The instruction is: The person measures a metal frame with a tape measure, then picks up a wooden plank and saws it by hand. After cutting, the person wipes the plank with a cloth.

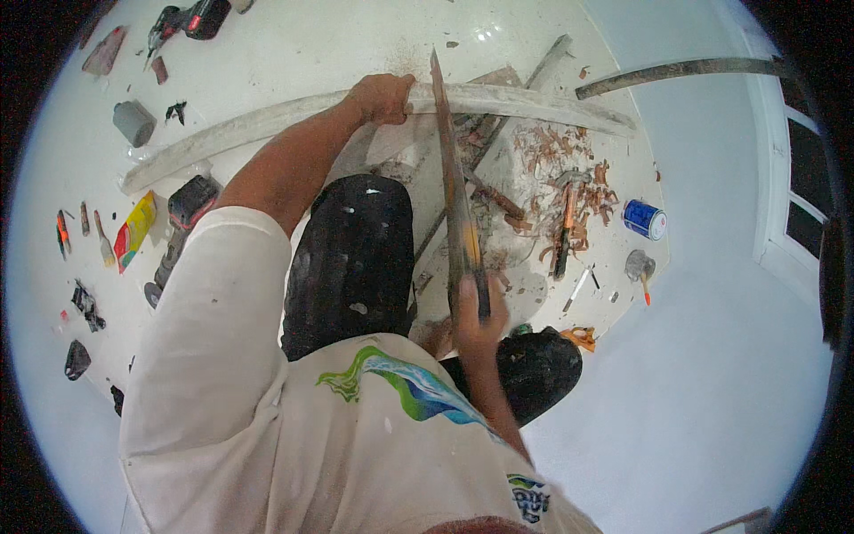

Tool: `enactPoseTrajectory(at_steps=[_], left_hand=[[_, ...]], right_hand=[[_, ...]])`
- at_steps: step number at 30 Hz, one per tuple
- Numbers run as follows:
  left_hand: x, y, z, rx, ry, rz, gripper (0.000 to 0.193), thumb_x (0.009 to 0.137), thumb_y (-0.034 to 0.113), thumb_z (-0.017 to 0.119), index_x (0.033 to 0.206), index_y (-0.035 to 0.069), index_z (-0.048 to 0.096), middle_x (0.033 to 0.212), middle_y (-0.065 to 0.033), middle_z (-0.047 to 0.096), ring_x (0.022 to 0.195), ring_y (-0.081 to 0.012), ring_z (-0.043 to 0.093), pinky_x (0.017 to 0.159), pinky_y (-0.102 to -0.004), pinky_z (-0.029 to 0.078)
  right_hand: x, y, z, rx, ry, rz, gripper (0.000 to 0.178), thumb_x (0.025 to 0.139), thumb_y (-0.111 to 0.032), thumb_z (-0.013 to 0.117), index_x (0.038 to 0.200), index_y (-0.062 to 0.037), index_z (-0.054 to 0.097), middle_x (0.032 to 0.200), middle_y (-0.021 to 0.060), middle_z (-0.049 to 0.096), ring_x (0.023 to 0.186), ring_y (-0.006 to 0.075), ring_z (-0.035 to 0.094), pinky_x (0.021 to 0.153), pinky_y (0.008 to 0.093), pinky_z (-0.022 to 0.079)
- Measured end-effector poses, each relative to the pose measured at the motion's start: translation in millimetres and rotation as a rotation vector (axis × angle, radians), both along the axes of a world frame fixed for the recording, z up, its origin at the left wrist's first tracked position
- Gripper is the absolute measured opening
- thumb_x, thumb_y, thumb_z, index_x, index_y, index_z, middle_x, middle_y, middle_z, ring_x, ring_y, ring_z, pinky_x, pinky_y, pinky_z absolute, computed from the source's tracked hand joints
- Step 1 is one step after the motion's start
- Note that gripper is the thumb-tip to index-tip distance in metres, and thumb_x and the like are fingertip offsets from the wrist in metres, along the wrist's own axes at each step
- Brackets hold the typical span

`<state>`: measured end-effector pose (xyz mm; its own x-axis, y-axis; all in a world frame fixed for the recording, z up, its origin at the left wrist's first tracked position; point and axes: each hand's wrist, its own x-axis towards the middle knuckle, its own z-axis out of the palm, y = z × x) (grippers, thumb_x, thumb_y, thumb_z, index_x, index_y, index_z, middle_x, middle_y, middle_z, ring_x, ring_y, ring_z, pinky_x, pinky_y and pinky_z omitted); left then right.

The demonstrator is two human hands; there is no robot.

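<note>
The left arm reaches from its white sleeve (209, 294) at left up to the upper middle of the frame, elbow slightly bent, and the left hand (384, 98) is curled over a pale board (267, 129), grasping it; the fingertips are partly hidden. That long board runs across the upper part of the frame, its ends bending down in the fisheye view. The right forearm rises from lower right of centre, and the right hand (480, 313), slightly blurred, is wrapped around the handle end of a saw (452, 169). The saw's blade points up the frame and crosses the board just right of the left hand. A dark-trousered knee (351, 258) fills the space between the left forearm and the saw. Beneath the board, a loose strip (547, 62) slants out at upper right, and curled shavings (600, 178) lie around a hammer (567, 218) right of the blade. A blue can (644, 220) lies farther right, near a brush with an orange handle (640, 265). At upper left are a cordless drill (189, 20) and a grey container (133, 123); lower on that side, a yellow-and-red packet (136, 233) lies beside a power tool (182, 227) partly covered by the sleeve.
</note>
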<state>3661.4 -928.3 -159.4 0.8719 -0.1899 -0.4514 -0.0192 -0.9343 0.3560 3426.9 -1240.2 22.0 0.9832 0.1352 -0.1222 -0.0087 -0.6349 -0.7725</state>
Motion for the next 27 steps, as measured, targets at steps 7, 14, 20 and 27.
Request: enactPoseTrajectory(at_steps=[7, 14, 20, 27], left_hand=[[-2.4, -7.5, -11.2, -0.011, -0.047, 0.011, 0.071, 0.083, 0.032, 0.077, 0.141, 0.0, 0.051, 0.111, -0.0247, 0.073, 0.108, -0.0425, 0.071, 0.094, -0.0541, 0.057], [5.4, 11.6, -26.3, 0.014, -0.132, 0.051, 0.07, 0.085, 0.03, 0.079, 0.141, -0.001, 0.051, 0.109, -0.022, 0.074, 0.107, -0.0388, 0.072, 0.09, -0.0508, 0.059], [4.7, -2.2, -15.0, -0.013, -0.115, 0.015, 0.065, 0.088, 0.031, 0.071, 0.14, -0.001, 0.05, 0.115, -0.0252, 0.072, 0.107, -0.0435, 0.071, 0.091, -0.0545, 0.058], [1.1, 7.2, -17.7, -0.026, -0.089, 0.031, 0.064, 0.086, 0.028, 0.074, 0.138, 0.0, 0.051, 0.112, -0.0245, 0.073, 0.106, -0.0427, 0.071, 0.09, -0.0546, 0.058]], right_hand=[[111.3, 59.5, -50.6, 0.082, 0.084, -0.072, 0.031, 0.106, -0.028, 0.059, 0.1, 0.0016, 0.068, 0.082, 0.0133, 0.068, 0.077, 0.0233, 0.064, 0.072, 0.0392, 0.051], [-32.2, -6.6, 26.6, 0.056, 0.282, -0.163, 0.035, 0.103, -0.031, 0.064, 0.117, 0.0014, 0.069, 0.089, 0.0088, 0.071, 0.085, 0.0187, 0.067, 0.078, 0.0348, 0.054], [85.1, 26.4, -102.6, -0.138, -0.246, 0.053, 0.037, 0.101, -0.026, 0.068, 0.128, -0.0011, 0.067, 0.103, 0.019, 0.073, 0.09, 0.0389, 0.069, 0.084, 0.0458, 0.056], [7.7, 4.8, -1.0, 0.045, 0.08, -0.017, 0.034, 0.103, -0.024, 0.061, 0.126, 0.0004, 0.069, 0.1, 0.0179, 0.073, 0.088, 0.0248, 0.07, 0.083, 0.0374, 0.053]])
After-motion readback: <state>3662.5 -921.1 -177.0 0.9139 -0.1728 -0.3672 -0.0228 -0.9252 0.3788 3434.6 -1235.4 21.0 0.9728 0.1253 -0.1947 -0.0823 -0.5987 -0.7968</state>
